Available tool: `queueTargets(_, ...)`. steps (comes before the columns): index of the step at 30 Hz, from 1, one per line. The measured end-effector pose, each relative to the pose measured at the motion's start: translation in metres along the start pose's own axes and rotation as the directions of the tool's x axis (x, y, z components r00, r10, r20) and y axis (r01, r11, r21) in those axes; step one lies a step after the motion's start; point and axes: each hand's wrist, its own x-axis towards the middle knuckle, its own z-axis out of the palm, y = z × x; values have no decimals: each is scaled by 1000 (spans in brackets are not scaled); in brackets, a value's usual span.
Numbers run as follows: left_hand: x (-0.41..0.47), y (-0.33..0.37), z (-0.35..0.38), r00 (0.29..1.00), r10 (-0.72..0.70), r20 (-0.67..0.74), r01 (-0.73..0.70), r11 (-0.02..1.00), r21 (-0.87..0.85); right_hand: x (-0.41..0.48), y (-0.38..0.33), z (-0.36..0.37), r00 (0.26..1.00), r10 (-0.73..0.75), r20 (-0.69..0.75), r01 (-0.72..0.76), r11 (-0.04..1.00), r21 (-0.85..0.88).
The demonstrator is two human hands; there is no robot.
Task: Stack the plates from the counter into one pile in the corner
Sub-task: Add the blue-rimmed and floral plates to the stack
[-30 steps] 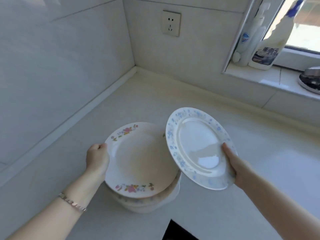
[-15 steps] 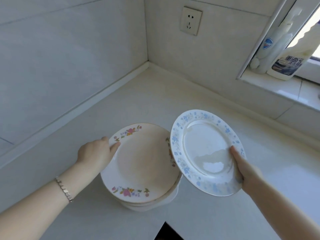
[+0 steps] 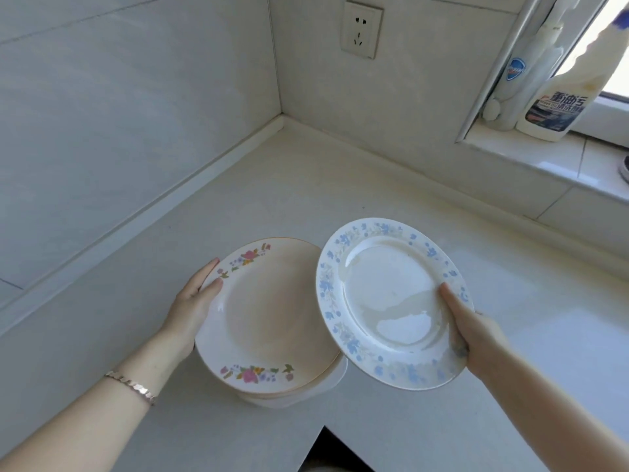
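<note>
We're over the pale counter (image 3: pixel 340 185) now, looking down at both hands with plates in them. Our left hand (image 3: pixel 194 308) is clamped on the far-left rim of the pink-flowered plate (image 3: pixel 272 318), thumb lying on top of the rim by the little flower sprig, the other fingers tucked beneath where we can't see them. That plate tops a small pile (image 3: pixel 299 393) of white dishes, whose edges peek out below its near rim; how many sit in the pile we can't tell, and we can't make out whether the pile is resting on the counter or held just above it. A metal bracelet (image 3: pixel 132 386) shows on the left wrist. Over on the other side, our right hand (image 3: pixel 473 335) grips the blue-flowered plate (image 3: pixel 391 301) at its right edge, thumb pressed across the face of the plate, fingers hidden behind it. This plate is held up and tilted, its face turned toward us, and its left rim overlaps the right edge of the pink-flowered plate. Light glares off its glossy centre. The corner (image 3: pixel 281 114) where the two tiled walls meet lies well beyond the plates, up and to the left. On the back wall there's a white socket (image 3: pixel 362 30), and on the window ledge (image 3: pixel 531 155) to the right stand two cleaning bottles (image 3: pixel 558 93).
</note>
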Motion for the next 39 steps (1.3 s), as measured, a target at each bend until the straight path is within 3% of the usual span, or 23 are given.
queueTargets(14,3,-3,2,999,-4,-42,1,998,-66,-22,3,79,978,-183,99,200,960,-196)
queueTargets(21,4,-6,3,1000,0,-19,-2,992,-124,-30,8,103,918,-365,155,395,877,-275)
queueTargets(25,6,-9,0,1000,1,0,-1,992,-129,-31,27,119,933,-314,176,355,887,-296)
queueTargets(33,10,-8,-11,961,-253,113,267,954,-135,-31,25,133,937,-269,222,318,922,-223)
queueTargets(36,8,-10,-13,938,-280,203,315,934,-167,-28,30,120,906,-130,402,161,986,-45)
queueTargets(39,5,-15,-15,924,-299,239,348,916,-198,-28,51,105,858,16,513,-5,1000,-23)
